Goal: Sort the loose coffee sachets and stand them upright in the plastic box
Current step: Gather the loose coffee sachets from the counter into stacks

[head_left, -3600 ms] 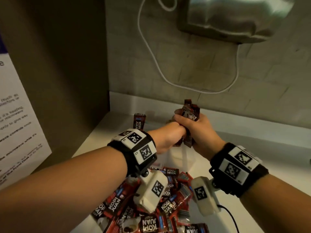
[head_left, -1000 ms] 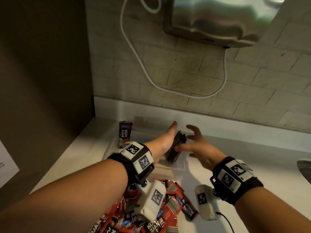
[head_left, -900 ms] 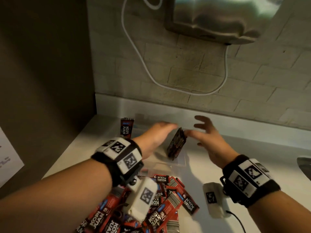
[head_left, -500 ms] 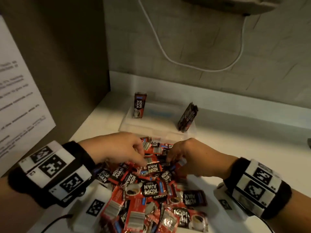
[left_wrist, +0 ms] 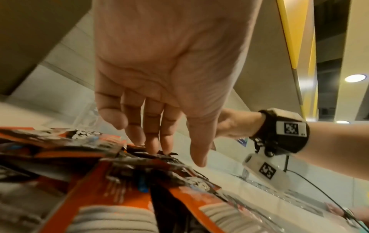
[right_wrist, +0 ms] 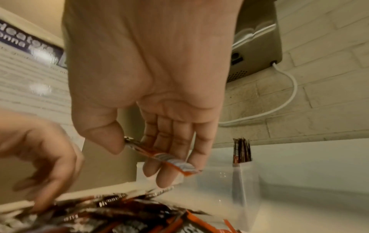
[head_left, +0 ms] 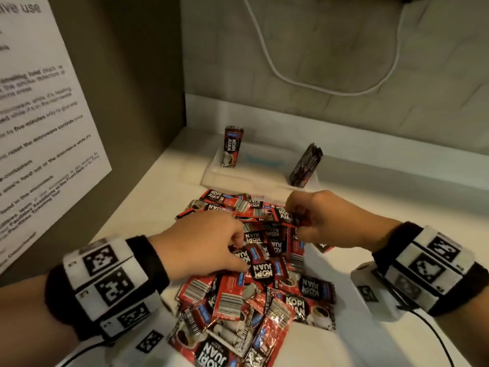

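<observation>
Our right hand point(head_left: 320, 218) pinches one sachet point(right_wrist: 159, 156) between thumb and fingers. The sachet lies almost flat, with its long side pointing left to right. The plastic box point(head_left: 254, 176) sits just behind the pile, farther from us, and our right hand is the nearer one to it. We think the sachet must be turned to stand tall before it goes in.

Our left hand point(head_left: 203, 245) is loose and open, with its fingertips point(left_wrist: 153, 148) touching the pile of sachets point(head_left: 264, 282) on the bench point(head_left: 148, 197). It grips nothing.

In the box, one sachet point(head_left: 232, 147) stands at the left end, and a small bunch point(head_left: 305, 165) leans at the right end.
</observation>
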